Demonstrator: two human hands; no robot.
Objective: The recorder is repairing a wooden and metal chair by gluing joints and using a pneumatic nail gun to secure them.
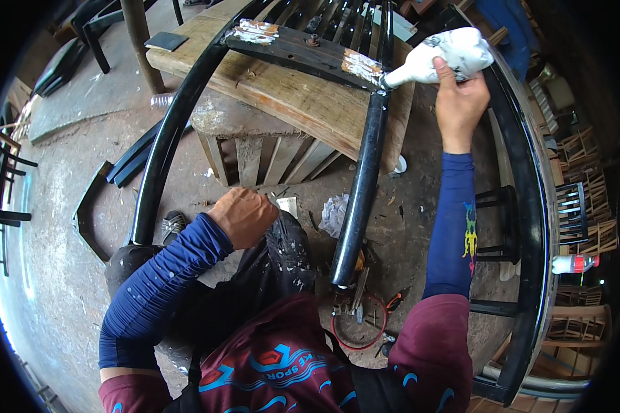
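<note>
My right hand (461, 103) grips a white squeeze bottle (444, 55), held sideways with its nozzle at a white-smeared joint on the black chair frame (370, 131). The frame's crossbar (296, 58) has white patches at both ends and a bolt in the middle; its upper part lies on a worn wooden board (358, 120). My left hand (241, 215) is closed, resting by my paint-spotted dark trouser leg (286, 258); its fingertips are tucked out of sight, so I cannot make out anything in it.
A slatted wooden base (251, 158) supports the board. Black chair parts (134, 151) and a crumpled cloth (334, 210) lie on the concrete floor. A black frame (530, 206) stands at my right, with a red-labelled bottle (575, 263) and wooden chairs beyond.
</note>
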